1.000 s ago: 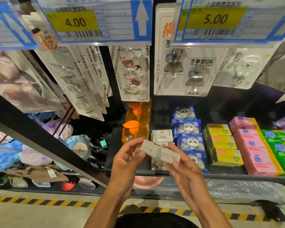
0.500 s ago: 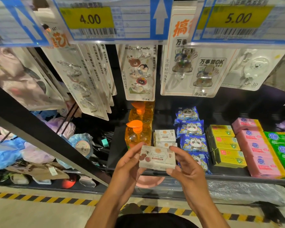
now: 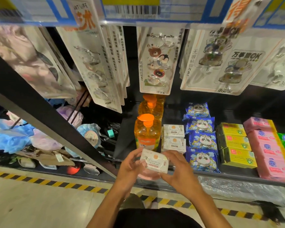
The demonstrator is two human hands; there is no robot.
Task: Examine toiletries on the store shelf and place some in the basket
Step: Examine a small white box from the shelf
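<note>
2 hands share the load. My left hand (image 3: 130,167) grips the left end of the white soap box (image 3: 155,162), fingers curled round it, and my right hand (image 3: 179,171) pinches the right end the same way. The box hangs in the air just in front of the shelf (image 3: 125,142), clear of its lip, with the printed face turned up toward the camera.

Its long axis runs left to right between my 2 palms, dipping slightly toward the right. Just beyond it, 2 matching white boxes (image 3: 174,137) sit on the shelf between the orange pump bottle (image 3: 146,134) and the panda packs (image 3: 202,142). That slot lies straight ahead of my fingertips, a little nearer the right hand.

I see no basket anywhere in this view, so I cannot tell which hand is nearer to it. I judge the inspection is under way, and the drop will need 1 hand to take the box alone.
</note>
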